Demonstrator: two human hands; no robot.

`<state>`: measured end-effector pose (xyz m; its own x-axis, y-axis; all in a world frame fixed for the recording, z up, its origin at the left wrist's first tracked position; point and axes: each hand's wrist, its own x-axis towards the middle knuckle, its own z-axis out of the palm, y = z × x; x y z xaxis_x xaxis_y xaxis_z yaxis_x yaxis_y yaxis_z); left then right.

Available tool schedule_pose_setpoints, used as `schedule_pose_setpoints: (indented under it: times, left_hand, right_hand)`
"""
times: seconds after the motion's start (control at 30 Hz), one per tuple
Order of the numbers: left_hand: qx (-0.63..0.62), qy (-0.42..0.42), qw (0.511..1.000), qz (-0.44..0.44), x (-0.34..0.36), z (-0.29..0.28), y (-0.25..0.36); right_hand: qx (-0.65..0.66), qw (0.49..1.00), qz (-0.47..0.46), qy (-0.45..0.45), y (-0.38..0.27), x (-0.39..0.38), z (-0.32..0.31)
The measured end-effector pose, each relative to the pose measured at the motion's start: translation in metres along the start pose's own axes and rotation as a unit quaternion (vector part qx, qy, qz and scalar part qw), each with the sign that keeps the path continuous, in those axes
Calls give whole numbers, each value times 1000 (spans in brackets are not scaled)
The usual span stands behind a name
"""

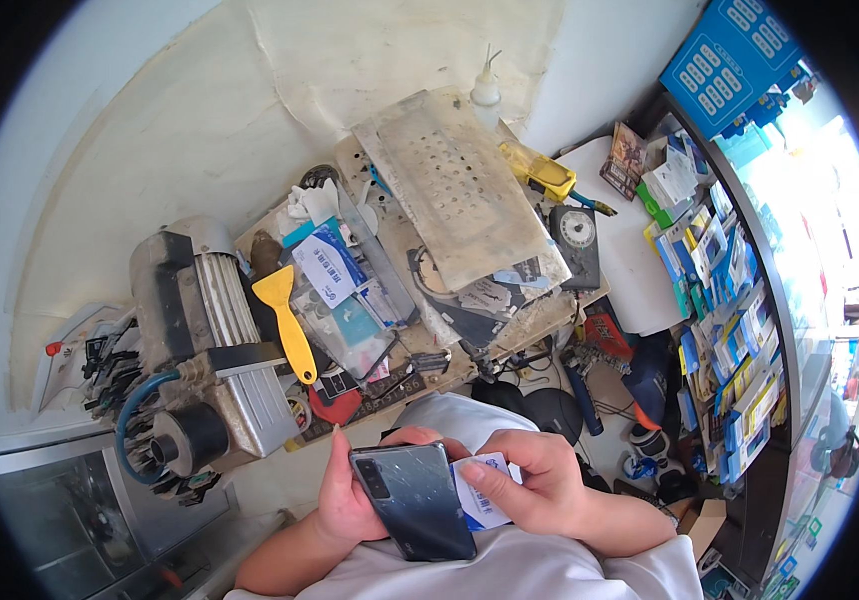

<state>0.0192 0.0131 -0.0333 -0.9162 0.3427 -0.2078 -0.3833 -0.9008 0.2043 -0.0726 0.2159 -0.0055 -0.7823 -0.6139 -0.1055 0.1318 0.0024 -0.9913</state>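
Low in the view, close to my body, my left hand point(340, 498) is closed around the edge of a dark smartphone point(412, 505). The phone's glossy back faces up, its camera block at the upper left corner, with pale scratches or smears across the surface. My right hand point(542, 482) pinches a small white and blue card point(485, 508) under the thumb. That card lies against the phone's right edge, partly covered by the thumb. A similar white and blue card point(328, 266) lies on the cluttered workbench point(405, 395) ahead.
A yellow scraper point(292, 325) leans beside a motor-driven pump point(235, 300) on the left. A perforated metal plate point(450, 190), a yellow-handled tool point(547, 178) and a black dial device point(578, 235) occupy the bench. Shelves of packaged goods point(730, 340) line the right side.
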Motion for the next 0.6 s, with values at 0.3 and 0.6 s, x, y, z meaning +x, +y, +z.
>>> schedule_pose_setpoints:
  times: [0.3, 0.6]
  left_hand:
    - [3, 9, 1000, -15, 3, -3, 0]
    - [-52, -32, 996, -60, 1, -3, -4]
  right_hand:
    - [32, 999, -19, -3, 4, 6, -8]
    - [25, 996, -17, -78, -4, 23, -27]
